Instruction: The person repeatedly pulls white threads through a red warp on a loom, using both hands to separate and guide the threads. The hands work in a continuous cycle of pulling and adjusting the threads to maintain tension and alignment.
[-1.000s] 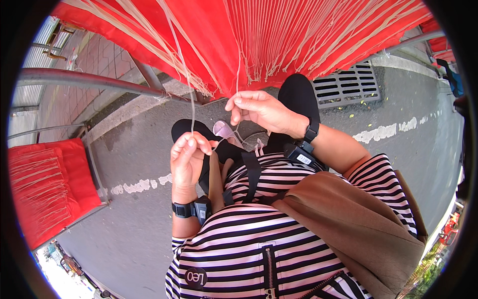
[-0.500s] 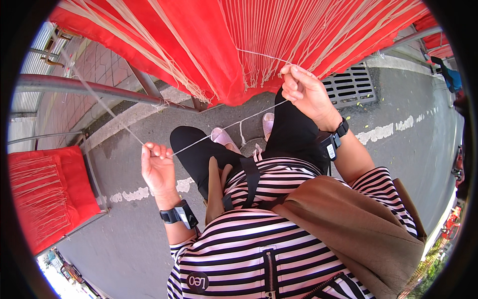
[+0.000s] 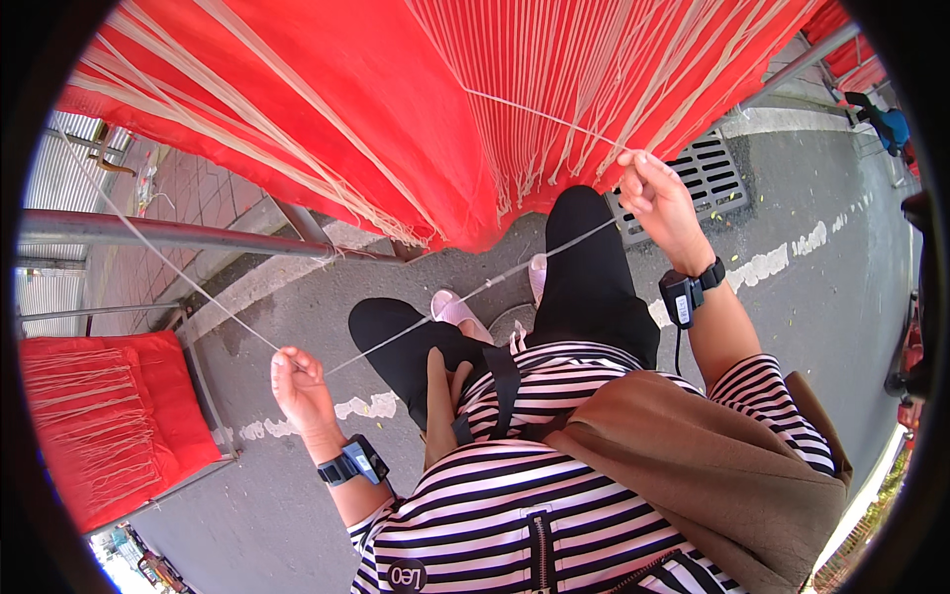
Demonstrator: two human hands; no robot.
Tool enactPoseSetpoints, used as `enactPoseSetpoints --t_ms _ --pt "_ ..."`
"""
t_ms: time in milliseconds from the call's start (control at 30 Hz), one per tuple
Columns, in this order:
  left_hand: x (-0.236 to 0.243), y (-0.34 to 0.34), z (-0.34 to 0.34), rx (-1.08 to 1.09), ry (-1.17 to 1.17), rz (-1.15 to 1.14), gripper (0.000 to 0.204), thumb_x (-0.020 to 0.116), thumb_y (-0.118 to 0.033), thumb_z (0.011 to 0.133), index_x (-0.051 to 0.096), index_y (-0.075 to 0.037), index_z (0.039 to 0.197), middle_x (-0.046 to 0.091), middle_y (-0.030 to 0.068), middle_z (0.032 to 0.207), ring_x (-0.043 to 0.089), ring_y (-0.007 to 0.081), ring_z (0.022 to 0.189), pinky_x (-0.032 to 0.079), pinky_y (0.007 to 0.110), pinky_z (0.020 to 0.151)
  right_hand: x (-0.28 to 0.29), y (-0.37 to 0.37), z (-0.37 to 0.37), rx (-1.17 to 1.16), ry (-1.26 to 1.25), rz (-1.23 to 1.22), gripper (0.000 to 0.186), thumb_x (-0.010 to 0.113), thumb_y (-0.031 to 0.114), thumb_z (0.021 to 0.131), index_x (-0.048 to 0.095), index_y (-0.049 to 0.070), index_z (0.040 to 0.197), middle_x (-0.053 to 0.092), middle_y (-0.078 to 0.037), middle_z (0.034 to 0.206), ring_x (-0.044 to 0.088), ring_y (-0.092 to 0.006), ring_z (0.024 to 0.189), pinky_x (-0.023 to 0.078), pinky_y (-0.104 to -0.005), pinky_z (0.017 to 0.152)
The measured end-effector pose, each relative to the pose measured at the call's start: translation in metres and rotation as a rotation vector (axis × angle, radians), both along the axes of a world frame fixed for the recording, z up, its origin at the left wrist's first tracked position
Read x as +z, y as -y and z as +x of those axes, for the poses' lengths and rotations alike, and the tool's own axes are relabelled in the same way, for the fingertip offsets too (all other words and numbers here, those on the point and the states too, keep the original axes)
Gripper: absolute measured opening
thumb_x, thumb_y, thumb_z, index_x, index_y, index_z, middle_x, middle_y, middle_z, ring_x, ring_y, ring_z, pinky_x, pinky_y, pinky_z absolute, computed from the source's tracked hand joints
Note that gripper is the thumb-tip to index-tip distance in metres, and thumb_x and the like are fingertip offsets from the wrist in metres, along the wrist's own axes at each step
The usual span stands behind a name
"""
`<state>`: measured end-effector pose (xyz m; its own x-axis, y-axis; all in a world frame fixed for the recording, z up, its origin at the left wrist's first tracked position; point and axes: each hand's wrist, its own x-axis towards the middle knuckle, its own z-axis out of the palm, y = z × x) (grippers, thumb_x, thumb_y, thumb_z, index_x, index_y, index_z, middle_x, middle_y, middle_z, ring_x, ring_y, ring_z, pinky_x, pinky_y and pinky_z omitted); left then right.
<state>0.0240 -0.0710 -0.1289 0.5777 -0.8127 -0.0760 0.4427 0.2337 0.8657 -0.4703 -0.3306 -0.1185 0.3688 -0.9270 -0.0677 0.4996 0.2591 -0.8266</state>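
Note:
A thin pale cord [image 3: 490, 283] is stretched on a slant between my two hands above my knees. My left hand [image 3: 305, 401] pinches it on the left, and from there the cord runs on toward the upper left. On the right, my right hand [image 3: 661, 203] has its fingers curled round the other part, higher up and near the fringe. Past this hand the cord continues to the red cloth [image 3: 371, 59] in front of me. Many cream strings [image 3: 554, 119] hang over that cloth in long rows, their ends loose at its lower edge.
A metal pipe [image 3: 178, 230] crosses at left beneath the cloth. Another red cloth [image 3: 183, 441] with cream fringe hangs on a frame at lower left. A drain grate [image 3: 714, 183] lies in the road beyond my right hand. Pink shoes [image 3: 460, 314] show below my knees.
My hands have moved farther apart, the left one toward me and the right one outward. The short loose bit that hung from the middle of the cord no longer shows. The whole view has shifted slightly.

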Motion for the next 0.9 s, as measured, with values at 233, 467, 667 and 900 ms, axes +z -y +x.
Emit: enactPoseSetpoints --t_ms 233,467,667,900 --pt "0.012 -0.022 0.010 0.098 0.264 0.161 0.014 0.064 -0.018 0.099 0.070 -0.006 0.096 0.067 0.0028 0.080 0.055 0.0085 0.064 0.037 0.021 0.054 0.018 -0.003 -0.024 -0.141 -0.185 -0.121 0.023 0.052 0.021 0.108 0.067 0.003 0.108 0.053 0.003 0.069 0.039 -0.0046 0.054 0.030 -0.0216 0.052" --pt "0.061 -0.030 0.022 0.150 0.362 0.025 0.015 0.064 -0.018 0.100 0.069 -0.004 0.098 0.067 0.0043 0.079 0.054 0.0080 0.063 0.038 0.021 0.054 0.063 0.005 -0.034 -0.232 -0.254 -0.304 0.024 0.050 0.021 0.109 0.067 0.003 0.109 0.053 0.003 0.069 0.038 -0.0030 0.056 0.029 -0.0207 0.051" --pt "0.041 0.008 -0.029 -0.100 0.372 0.148 0.015 0.063 -0.017 0.101 0.070 -0.004 0.100 0.066 0.0023 0.079 0.055 0.0073 0.065 0.040 0.021 0.059 0.107 -0.007 -0.025 -0.137 -0.017 -0.397 0.027 0.047 0.020 0.110 0.065 0.000 0.114 0.050 0.002 0.071 0.039 -0.0046 0.055 0.033 -0.0218 0.055" --pt "-0.021 0.077 -0.096 -0.397 0.265 0.235 0.017 0.064 -0.018 0.102 0.071 -0.003 0.105 0.071 0.0039 0.086 0.066 0.0118 0.076 0.050 0.024 0.069 0.149 -0.048 -0.024 -0.038 0.050 -0.537 0.027 0.042 0.023 0.111 0.059 0.001 0.115 0.047 0.005 0.069 0.035 -0.0026 0.053 0.033 -0.0215 0.056"
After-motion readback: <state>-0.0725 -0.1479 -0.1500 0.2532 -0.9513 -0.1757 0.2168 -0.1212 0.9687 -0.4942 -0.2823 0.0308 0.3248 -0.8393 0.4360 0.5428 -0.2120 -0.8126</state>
